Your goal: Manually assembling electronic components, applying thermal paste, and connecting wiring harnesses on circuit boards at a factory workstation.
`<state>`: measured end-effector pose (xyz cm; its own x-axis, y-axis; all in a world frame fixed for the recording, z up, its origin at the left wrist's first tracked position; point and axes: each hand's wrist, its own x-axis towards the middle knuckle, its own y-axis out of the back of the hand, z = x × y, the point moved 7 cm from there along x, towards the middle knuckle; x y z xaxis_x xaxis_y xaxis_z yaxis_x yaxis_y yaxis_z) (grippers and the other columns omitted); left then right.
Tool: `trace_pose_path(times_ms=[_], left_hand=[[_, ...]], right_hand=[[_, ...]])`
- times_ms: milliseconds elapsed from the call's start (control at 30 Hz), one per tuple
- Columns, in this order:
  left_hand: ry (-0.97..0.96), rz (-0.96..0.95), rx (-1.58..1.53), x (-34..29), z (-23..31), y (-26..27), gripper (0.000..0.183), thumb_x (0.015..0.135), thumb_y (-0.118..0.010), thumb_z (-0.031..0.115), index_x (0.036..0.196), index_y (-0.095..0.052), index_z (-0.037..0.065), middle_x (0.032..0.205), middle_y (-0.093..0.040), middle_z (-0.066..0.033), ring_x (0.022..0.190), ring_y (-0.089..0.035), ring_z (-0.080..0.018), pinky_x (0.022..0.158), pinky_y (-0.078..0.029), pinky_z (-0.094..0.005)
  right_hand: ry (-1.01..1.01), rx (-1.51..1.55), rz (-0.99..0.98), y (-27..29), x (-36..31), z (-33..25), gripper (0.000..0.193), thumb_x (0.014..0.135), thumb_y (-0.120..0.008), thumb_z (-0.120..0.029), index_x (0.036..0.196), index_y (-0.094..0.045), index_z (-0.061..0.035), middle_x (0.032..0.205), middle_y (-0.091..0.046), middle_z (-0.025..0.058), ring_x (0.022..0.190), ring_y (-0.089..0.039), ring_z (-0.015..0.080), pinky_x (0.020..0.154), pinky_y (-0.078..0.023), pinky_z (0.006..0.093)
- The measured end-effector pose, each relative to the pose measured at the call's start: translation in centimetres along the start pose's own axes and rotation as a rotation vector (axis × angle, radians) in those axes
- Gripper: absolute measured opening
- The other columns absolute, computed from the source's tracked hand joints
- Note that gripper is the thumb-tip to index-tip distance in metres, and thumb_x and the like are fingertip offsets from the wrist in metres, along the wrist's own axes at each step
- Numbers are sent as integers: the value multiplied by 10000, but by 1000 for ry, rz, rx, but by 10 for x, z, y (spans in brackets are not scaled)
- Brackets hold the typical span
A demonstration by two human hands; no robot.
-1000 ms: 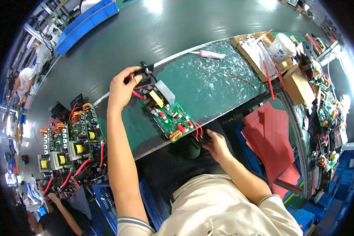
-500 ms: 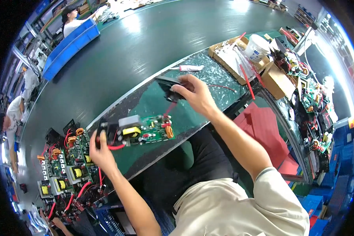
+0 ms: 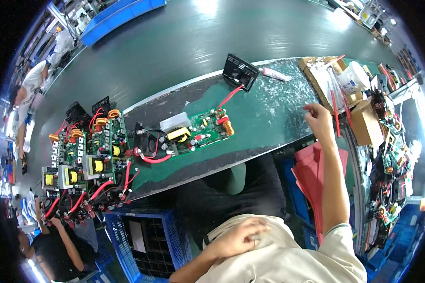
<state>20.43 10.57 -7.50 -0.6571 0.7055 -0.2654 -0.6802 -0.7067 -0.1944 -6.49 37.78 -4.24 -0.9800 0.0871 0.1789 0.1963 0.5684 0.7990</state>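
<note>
A green circuit board (image 3: 208, 123) lies on the bench, carrying a yellow transformer (image 3: 179, 135), a grey metal plate (image 3: 174, 121) and a copper coil (image 3: 228, 128). Red wires tie its far right corner to a black vented panel (image 3: 236, 66), tilted near the bench's far edge. At its left end sits a black fan panel (image 3: 144, 140) with a thick red cable (image 3: 156, 159). My right hand (image 3: 320, 123) is over the bench's right part, fingers bent with a gap to the thumb, holding nothing visible. My left hand (image 3: 241, 237), partly blurred, is loosely open before my shirt, away from the board.
Several similar boards (image 3: 94, 141) with red cables crowd the left. A white and red tube (image 3: 276, 74) lies beyond the panel; a cardboard tray (image 3: 311, 78), white bucket (image 3: 353, 79) and cardboard box (image 3: 367, 123) stand right. Red sheets (image 3: 311, 174) and a blue crate (image 3: 177, 236) are below.
Both hands have let go of the assembly. The vented panel now rests on the bench; my right hand has moved right and my left back to my body. The view has shifted.
</note>
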Motion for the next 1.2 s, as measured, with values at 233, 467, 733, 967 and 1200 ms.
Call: trace_pose_path(times_ms=[233,467,733,967,1200], left_hand=[[-204,110,120,19,11,23,406,812,-611,-79,1200,-653,37,1273,-574,-119,1180,-574,-213,927,-496,-298],[-324,744,-349,41,45,114,461,862,-698,-19,1297,-551,17,1139,-637,-72,1010,-615,-146,899,-511,-281],[-379,758,-530,44,49,133,320,901,-686,10,1212,-615,4,1052,-669,-74,906,-651,-142,800,-543,-255],[-405,865,-439,26,54,150,276,902,-682,0,1173,-635,6,1019,-677,-78,864,-665,-141,767,-555,-259],[-405,902,-501,10,63,168,262,914,-687,44,1167,-635,4,1010,-685,-90,860,-668,-146,771,-557,-264]], right_hand=[[-256,1288,-251,-40,-34,-89,71,896,-596,-55,954,-623,-24,851,-613,18,750,-618,126,684,-474,238],[-390,1575,-328,-62,-78,-126,37,885,-574,-19,913,-597,-23,848,-580,39,727,-589,154,662,-471,260],[-267,1457,-387,-82,-101,-145,94,926,-610,-39,1015,-587,-19,941,-640,65,782,-649,158,691,-509,261],[-306,1437,-561,-102,-101,-156,236,931,-642,-29,1159,-602,15,1050,-673,121,882,-695,212,731,-566,292],[-120,1172,-651,-102,-84,-181,166,969,-633,-92,1060,-650,47,948,-690,73,886,-677,133,780,-548,253]])
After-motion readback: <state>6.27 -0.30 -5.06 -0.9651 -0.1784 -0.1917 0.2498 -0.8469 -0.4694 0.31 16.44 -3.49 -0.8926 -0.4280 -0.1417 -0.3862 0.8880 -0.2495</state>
